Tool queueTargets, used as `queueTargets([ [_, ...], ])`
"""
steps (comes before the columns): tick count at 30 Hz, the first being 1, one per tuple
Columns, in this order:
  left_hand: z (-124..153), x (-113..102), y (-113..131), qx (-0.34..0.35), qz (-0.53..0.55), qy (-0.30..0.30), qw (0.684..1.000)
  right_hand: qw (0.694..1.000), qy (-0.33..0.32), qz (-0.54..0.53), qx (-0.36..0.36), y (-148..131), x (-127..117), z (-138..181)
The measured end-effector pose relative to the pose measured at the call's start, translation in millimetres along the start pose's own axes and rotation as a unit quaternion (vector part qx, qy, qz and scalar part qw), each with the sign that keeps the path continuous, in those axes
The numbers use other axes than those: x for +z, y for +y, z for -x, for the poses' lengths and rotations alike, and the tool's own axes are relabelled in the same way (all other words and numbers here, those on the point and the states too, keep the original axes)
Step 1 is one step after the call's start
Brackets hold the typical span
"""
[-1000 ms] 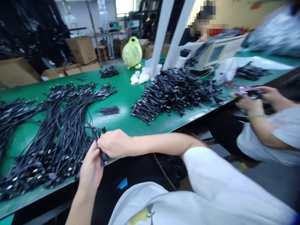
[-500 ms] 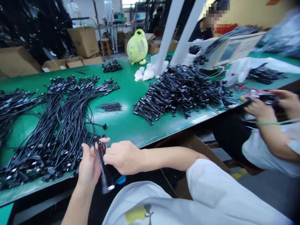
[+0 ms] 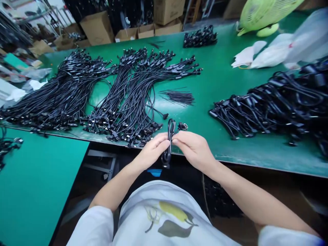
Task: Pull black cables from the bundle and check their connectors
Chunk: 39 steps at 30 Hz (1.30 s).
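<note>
A black cable, folded into a narrow looped bundle, is held upright at the table's front edge. My left hand pinches its middle from the left, thumb on top. From the other side my right hand is closed at the same spot, fingertips pressed against the bundle; whether a thin tie is in them is too small to tell. A connector sticks up just behind the right fingers. Behind my hands lie long loose cables in rows and a small pile of thin black ties.
Folded cable bundles are heaped at the right. More long cables lie at the left. White plastic bags and a light green fan stand at the back right. A second green tabletop is at lower left.
The view has swung left, so the co-worker is out of the picture. My right hand has shifted from gripping across the cable to pinching its middle opposite my left hand.
</note>
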State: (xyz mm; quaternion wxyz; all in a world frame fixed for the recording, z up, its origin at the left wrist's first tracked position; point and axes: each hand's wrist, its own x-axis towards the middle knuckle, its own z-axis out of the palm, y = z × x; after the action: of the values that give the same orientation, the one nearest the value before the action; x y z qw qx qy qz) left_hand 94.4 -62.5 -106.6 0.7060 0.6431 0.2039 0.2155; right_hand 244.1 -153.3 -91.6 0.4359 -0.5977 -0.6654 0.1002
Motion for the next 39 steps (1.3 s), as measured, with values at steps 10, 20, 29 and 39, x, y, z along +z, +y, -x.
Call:
queueTargets([
  [10, -1, 18, -15, -0.01, 0.173, 0.06, 0.983, 0.858, -0.185, -0.396, 0.269, 22, 13, 12],
  [20, -9, 26, -13, -0.095, 0.219, 0.026, 0.971, 0.996, 0.077, 0.005, 0.032, 10, -1, -10],
  [29, -4, 17, -6, -0.17, 0.254, -0.093, 0.948, 0.948, -0.024, -0.289, 0.129, 18, -9, -10],
  [39, -5, 33, -25, -0.102, 0.19, 0.03, 0.976, 0.926, 0.113, -0.328, 0.148, 25, 1, -3],
])
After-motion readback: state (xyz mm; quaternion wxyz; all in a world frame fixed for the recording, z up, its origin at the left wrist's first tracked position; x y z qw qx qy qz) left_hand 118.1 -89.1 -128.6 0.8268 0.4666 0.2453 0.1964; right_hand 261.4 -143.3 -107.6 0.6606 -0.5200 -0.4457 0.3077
